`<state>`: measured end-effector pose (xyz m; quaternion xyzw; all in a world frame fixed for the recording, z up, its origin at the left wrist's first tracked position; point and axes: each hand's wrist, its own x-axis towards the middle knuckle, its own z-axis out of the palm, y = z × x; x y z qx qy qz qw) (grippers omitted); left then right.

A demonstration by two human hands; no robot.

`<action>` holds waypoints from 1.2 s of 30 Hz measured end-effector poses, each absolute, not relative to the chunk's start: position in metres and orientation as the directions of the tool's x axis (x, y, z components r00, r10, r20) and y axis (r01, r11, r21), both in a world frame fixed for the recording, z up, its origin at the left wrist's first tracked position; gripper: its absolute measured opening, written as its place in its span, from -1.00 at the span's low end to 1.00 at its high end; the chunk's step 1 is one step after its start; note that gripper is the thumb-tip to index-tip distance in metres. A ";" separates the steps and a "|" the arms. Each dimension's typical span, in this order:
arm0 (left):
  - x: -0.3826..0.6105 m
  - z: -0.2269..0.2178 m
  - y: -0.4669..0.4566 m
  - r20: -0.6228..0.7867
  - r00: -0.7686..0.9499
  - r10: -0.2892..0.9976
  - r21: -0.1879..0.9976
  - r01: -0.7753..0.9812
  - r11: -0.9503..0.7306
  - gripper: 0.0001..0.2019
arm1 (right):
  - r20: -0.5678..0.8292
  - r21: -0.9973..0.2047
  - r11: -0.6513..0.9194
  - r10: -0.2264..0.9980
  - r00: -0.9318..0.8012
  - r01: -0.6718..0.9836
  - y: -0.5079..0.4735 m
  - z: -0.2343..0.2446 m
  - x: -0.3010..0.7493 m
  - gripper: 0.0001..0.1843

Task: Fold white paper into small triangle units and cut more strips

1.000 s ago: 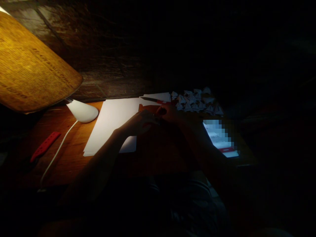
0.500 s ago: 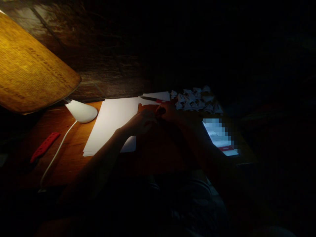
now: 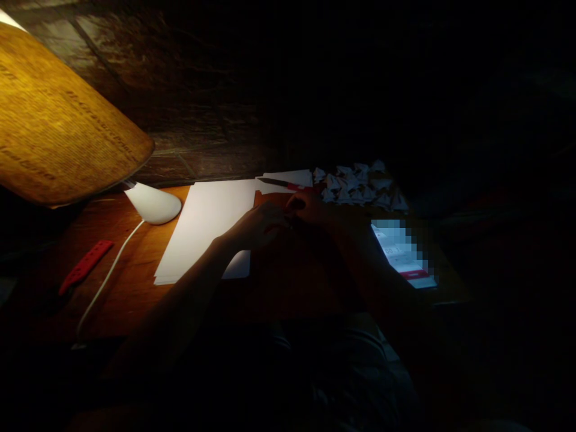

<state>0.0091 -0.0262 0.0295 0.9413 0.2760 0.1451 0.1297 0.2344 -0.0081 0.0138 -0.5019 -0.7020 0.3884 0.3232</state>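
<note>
Your left hand (image 3: 257,223) and right hand (image 3: 310,207) are close together, fingers curled; it's too dark to tell whether they pinch anything. White sheets (image 3: 216,210) lie just left of your grip, partly hidden by your left arm. Just beyond it, a red-handled knife (image 3: 292,186) rests across smaller papers (image 3: 302,176), with folded paper pieces (image 3: 332,182) to the right. Well left, the lampshade (image 3: 72,126) carries dark lettering, apparently including "Prin". Right, the lit phone's (image 3: 396,246) text is unclear.

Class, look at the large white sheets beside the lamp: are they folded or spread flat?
Spread flat: the white sheets lie smooth on the table, straight-edged, with no visible crease.
</note>
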 end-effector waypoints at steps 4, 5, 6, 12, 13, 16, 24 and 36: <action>0.009 0.029 -0.025 0.199 0.811 0.551 0.325 0.476 -0.817 -0.65 | 0.053 -0.865 0.184 0.958 -0.282 0.466 -0.009 0.015 0.234 -0.79; 0.010 0.030 -0.026 0.196 0.811 0.551 0.318 0.479 -0.818 -0.64 | 0.054 -0.865 0.185 0.959 -0.280 0.467 -0.009 0.015 0.233 -0.79; 0.011 0.030 -0.026 0.192 0.811 0.553 0.308 0.485 -0.818 -0.64 | 0.053 -0.865 0.183 0.959 -0.277 0.468 -0.009 0.015 0.233 -0.78; 0.014 0.032 -0.029 0.170 0.795 0.582 0.243 0.539 -0.807 -0.65 | 0.057 -0.848 0.186 0.963 -0.263 0.496 -0.010 0.015 0.228 -0.77; 0.013 0.032 -0.030 0.175 0.791 0.587 0.241 0.543 -0.804 -0.64 | 0.054 -0.843 0.184 0.964 -0.260 0.506 -0.011 0.016 0.228 -0.76; 0.011 0.031 -0.031 0.185 0.783 0.594 0.258 0.544 -0.798 -0.65 | 0.056 -0.842 0.189 0.962 -0.266 0.505 -0.012 0.015 0.229 -0.76; 0.006 0.030 -0.028 0.210 0.778 0.592 0.339 0.510 -0.790 -0.59 | 0.093 -0.855 0.226 0.952 -0.290 0.468 -0.007 0.009 0.234 -0.78; 0.006 0.019 -0.023 0.267 0.793 0.548 0.356 0.448 -0.820 -0.65 | 0.157 -0.835 0.309 0.927 -0.342 0.456 -0.011 0.010 0.237 -0.78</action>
